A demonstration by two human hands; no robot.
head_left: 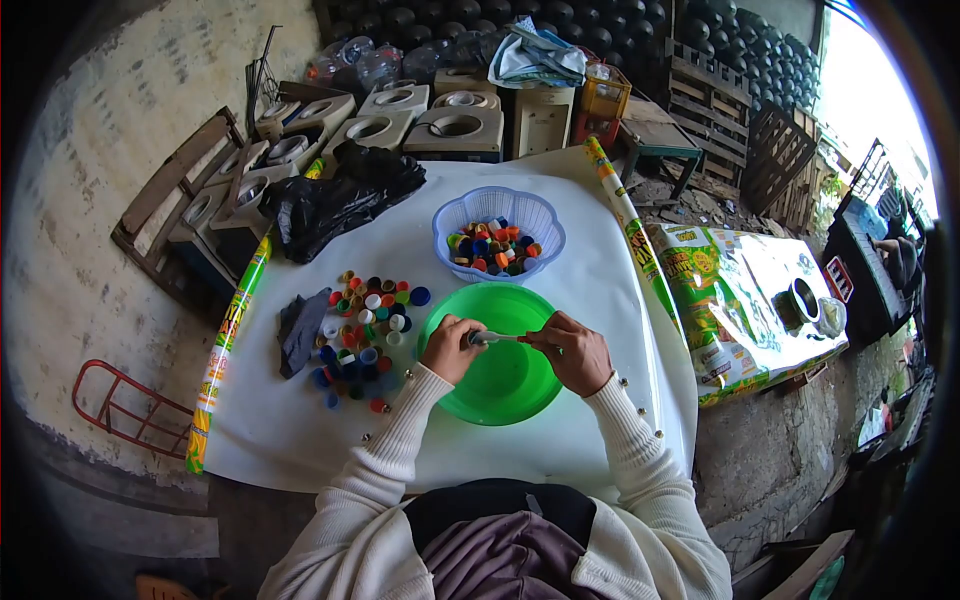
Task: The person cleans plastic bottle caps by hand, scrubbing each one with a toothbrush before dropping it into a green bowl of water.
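Over the green basin (492, 395) I'm working with both hands: my left grip (450, 348) is closing around a small greyish cap (477, 338), fingers bent in tight, and my right grip (572, 352) is pinching a slim, pale tool (506, 337) with a bit of red near the fingers. The tool's far end is meeting the cap, and both are hanging above the basin's near-middle; exactly how they're touching, I'm not making out. Just beyond, a blue basket (448, 225) is holding a heap of mixed caps (500, 245). Off to my left, loose caps (365, 325) are lying scattered across the white-covered tabletop (600, 260), with a dark grey cloth (303, 333) resting beside them and a black plastic bag (345, 195) slumping farther back.
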